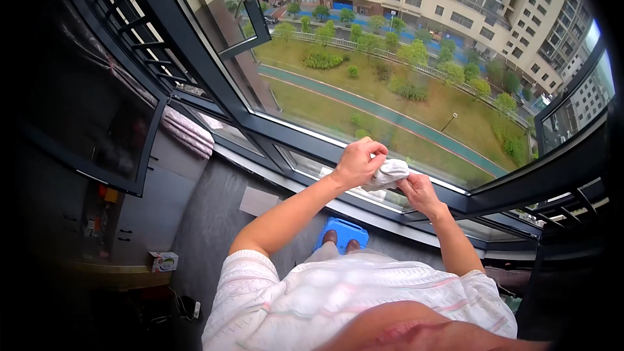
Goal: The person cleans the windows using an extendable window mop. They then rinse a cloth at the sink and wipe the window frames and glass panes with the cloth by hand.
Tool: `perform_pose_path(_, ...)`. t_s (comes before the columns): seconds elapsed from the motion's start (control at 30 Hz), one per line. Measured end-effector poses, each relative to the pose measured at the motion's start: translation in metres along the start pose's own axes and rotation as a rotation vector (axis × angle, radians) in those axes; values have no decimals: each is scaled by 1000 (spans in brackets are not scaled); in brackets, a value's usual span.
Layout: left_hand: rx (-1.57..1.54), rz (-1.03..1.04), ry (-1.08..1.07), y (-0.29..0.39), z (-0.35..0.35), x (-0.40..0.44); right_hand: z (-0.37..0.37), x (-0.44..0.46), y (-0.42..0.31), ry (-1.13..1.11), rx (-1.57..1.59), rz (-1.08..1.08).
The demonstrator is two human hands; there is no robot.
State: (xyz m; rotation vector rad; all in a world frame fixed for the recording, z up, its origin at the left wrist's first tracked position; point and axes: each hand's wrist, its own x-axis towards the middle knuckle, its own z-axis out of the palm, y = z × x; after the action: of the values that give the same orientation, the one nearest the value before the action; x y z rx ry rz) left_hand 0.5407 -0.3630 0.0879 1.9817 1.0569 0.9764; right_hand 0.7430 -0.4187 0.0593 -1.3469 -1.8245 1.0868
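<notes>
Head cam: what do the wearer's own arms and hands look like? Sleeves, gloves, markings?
Left hand and right hand: both bare, no gloves. Forearms uncovered, no watch or bracelet visible. Short white knit sleeves with small openwork holes, part of a white top with faint pinkish stripes. No cables or markings visible on the arms.

crumpled white cloth (pixel 390 172); bunched, held aloft

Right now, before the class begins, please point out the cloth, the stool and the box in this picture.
Cloth (pixel 392 170): head view, on its bunched white middle.
Stool (pixel 348 226): head view, on a bare blue part of its top.
Box (pixel 164 261): head view, on its printed side.
</notes>
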Motion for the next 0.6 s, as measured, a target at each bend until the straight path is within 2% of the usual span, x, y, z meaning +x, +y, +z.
perform_pose_path(0.07, -14, 147, 84, 38, -40, 14, -30, 0, -13, 173, -5, -236)
perform_pose_path(0.1, -44, 201, 130, 77, -72, 18, -49, -7, -30, 198, 121, -192)
perform_pose_path(0.13, -84, 317, 192, 118, -105, 18, -62, -11, -42, 214, 395, -173)
perform_pose_path(0.2, -24, 886, 300, 193, -167, 6, -87, -18, -50, 291, 602, -189)
perform_pose_path(0.23, 115, 1096, 373, 223, -192, -9, -96, -21, -53, 327, 660, -182)
perform_pose_path(0.3, 313, 1362, 414, 257, -224, -34, -112, -25, -59, 390, 768, -166)
perform_pose_path(0.4, 532, 1465, 384, 269, -249, -54, -135, -37, -79, 506, 858, -309)
perform_pose_path(0.6, 627, 1449, 435, 259, -274, -53, -220, -66, -114, 925, 621, -537)
